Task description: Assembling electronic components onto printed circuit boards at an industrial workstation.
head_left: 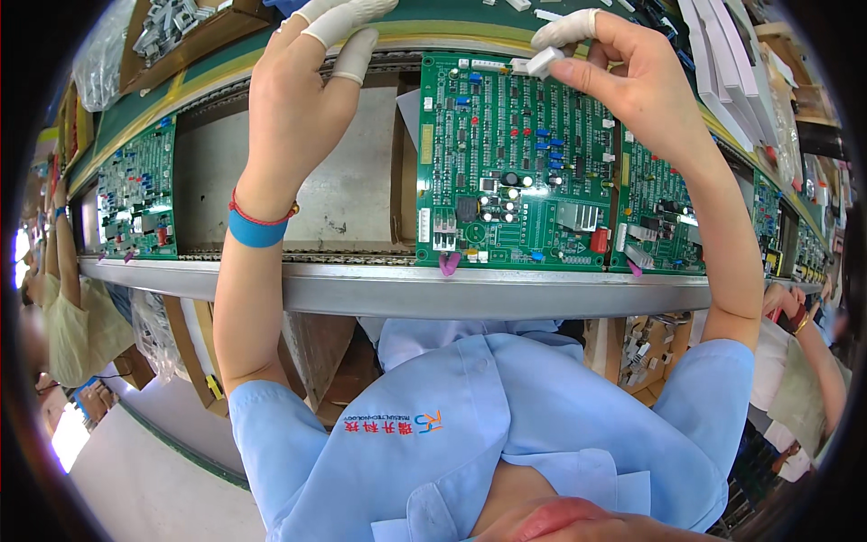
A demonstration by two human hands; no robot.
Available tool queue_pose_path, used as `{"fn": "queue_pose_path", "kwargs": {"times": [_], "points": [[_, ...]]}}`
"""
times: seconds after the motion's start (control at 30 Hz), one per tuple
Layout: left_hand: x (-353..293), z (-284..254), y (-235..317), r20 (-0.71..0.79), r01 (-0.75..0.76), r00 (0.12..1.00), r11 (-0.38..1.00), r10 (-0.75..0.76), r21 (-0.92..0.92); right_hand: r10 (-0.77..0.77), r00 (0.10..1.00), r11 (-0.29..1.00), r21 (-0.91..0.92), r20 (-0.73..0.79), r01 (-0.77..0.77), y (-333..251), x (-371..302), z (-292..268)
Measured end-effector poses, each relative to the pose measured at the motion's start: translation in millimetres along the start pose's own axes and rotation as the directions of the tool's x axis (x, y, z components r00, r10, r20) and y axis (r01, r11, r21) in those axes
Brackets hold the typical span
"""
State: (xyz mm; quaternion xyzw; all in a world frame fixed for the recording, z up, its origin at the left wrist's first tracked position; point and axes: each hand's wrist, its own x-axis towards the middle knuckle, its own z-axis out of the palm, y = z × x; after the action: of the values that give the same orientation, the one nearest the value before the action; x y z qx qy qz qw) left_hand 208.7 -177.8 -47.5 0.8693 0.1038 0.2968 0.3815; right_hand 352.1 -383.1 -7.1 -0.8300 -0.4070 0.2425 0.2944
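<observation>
My right hand (632, 77) pinches a small white plastic connector (545, 61) between the thumb and a finger in a white finger cot. It holds the connector at the far edge of a green circuit board (515, 172), beside other white connectors on that edge. The board carries many small parts, among them blue, red and silver ones. My left hand (312, 86), also with white finger cots, reaches over the far rail left of the board. Its thumb and fingers are apart with nothing seen between them. Some of its fingertips lie near the picture's upper edge.
The board rests on a conveyor with a metal front rail (506, 294). More circuit boards stand to the left (135, 194) and right (659, 212). A cardboard box of metal parts (176, 27) is at the far left. White strips (727, 68) lie far right. Other people work at both sides.
</observation>
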Motion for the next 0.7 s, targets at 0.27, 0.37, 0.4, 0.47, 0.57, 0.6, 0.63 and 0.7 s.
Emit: {"fn": "queue_pose_path", "kwargs": {"times": [0.27, 0.37, 0.4, 0.47, 0.57, 0.6, 0.63, 0.7], "points": [[-4, 12, -33, 0.109, -0.422, 0.906, 0.894, 0.409, 0.152, -0.054, 0.987, 0.995, 0.080, -0.151, 0.067, 26, 14, 2], [5, 30, -13, 0.126, -0.510, 0.860, 0.841, 0.495, 0.180, -0.037, 0.995, 0.962, 0.267, -0.091, 0.060, 37, 16, -1], [9, 37, -1, 0.198, -0.551, 0.834, 0.795, 0.515, 0.254, -0.039, 0.995, 0.962, 0.266, -0.088, 0.061, 37, 15, -2], [15, 57, 11, 0.269, -0.577, 0.816, 0.736, 0.511, 0.353, 0.025, 0.991, 0.946, 0.325, -0.133, 0.020, 33, 12, -3], [26, 59, 39, 0.511, -0.525, 0.804, 0.766, 0.303, 0.371, 0.014, 0.974, 0.941, 0.332, -0.225, 0.064, 35, 1, -3], [26, 67, 32, 0.440, -0.594, 0.790, 0.710, 0.427, 0.378, 0.017, 0.974, 0.939, 0.337, -0.226, 0.062, 29, -4, -6], [23, 69, 26, 0.446, -0.597, 0.787, 0.708, 0.426, 0.377, 0.125, 0.976, 0.932, 0.357, -0.178, -0.054, 18, -8, -14], [24, 79, 29, 0.455, -0.567, 0.802, 0.735, 0.387, 0.373, 0.270, 0.951, 0.906, 0.374, -0.150, -0.198, 28, -19, -23]]}}
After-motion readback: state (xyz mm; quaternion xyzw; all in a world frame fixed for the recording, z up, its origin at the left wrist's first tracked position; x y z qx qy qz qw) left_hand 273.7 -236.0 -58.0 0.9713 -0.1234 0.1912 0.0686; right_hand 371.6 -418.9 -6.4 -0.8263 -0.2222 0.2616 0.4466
